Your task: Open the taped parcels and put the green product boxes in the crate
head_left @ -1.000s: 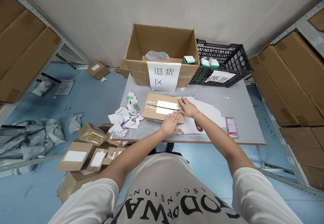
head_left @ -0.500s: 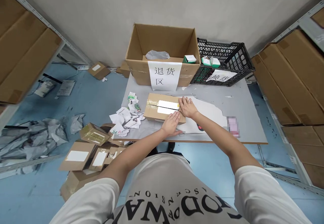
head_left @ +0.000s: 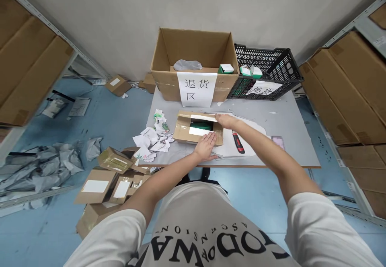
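Note:
A small cardboard box (head_left: 183,127) lies on the table in front of me, its top flaps partly parted along the middle. Through the gap shows something green (head_left: 201,125), mostly hidden by the flaps. My left hand (head_left: 206,147) rests on the near flap, fingers stretched out over the cut white label. At the far right corner, my right hand (head_left: 227,121) has its fingers closed around the edge of the far flap. A red and black utility knife (head_left: 238,142) lies right of the box, under my right forearm.
Torn paper scraps (head_left: 153,138) lie left of the box. Behind it stand a large open carton (head_left: 163,84) with a paper sign and a black plastic crate (head_left: 271,68) holding green-white boxes. Several cardboard boxes (head_left: 95,186) are piled on the floor at the left.
The box's flaps have come apart, and the green thing inside now shows. My right hand has shifted to the far flap's edge. The utility knife is now in fuller view.

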A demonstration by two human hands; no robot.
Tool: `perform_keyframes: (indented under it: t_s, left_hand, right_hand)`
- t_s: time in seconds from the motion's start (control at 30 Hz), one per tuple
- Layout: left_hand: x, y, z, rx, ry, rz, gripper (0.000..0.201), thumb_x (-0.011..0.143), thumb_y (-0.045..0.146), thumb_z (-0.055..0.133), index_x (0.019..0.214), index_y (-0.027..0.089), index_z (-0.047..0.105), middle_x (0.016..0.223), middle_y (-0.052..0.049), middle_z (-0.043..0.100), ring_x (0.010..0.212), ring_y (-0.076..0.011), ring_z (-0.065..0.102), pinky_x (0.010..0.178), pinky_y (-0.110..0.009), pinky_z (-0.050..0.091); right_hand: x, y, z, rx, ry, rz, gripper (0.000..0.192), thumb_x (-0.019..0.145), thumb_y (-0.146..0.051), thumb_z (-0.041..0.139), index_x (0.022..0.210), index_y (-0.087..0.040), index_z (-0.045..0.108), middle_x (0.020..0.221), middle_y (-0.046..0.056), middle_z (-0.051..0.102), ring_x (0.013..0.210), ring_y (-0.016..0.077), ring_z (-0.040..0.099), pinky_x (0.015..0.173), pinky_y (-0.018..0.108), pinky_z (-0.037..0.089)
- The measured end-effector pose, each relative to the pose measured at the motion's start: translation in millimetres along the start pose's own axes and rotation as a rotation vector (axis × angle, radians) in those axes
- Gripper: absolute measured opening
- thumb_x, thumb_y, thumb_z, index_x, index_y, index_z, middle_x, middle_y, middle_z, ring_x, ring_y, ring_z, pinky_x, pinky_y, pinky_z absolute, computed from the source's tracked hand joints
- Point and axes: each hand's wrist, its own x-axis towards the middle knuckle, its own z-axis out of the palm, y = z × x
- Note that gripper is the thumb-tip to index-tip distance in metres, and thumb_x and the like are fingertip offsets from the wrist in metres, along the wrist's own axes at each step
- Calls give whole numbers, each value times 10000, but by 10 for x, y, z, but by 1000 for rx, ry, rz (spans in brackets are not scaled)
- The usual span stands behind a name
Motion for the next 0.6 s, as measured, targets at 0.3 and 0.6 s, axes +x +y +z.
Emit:
perform_keyframes:
  t_s: [0.3,0.6]
  left_hand:
    - [-38,32,19,30,13,-6,1042,738,693,470,1444,0,142,1528,-209,110,1423,-310,38,1142,-426,76]
    - [-139,68,116,97,77,5,1034,737,601,527,1454,9,75,1539,-184,7,1419,-285,-85,1149,-430,59]
  right_hand:
    - [201,582,-233,615,22,108,275,820,-405,609,801,-134,648,798,80,678,802,208,638,711,279,492]
    - [503,491,247,1124,359,724,422,769,-469,631,972,-99,610,929,118,686,859,210,640,727,316,526]
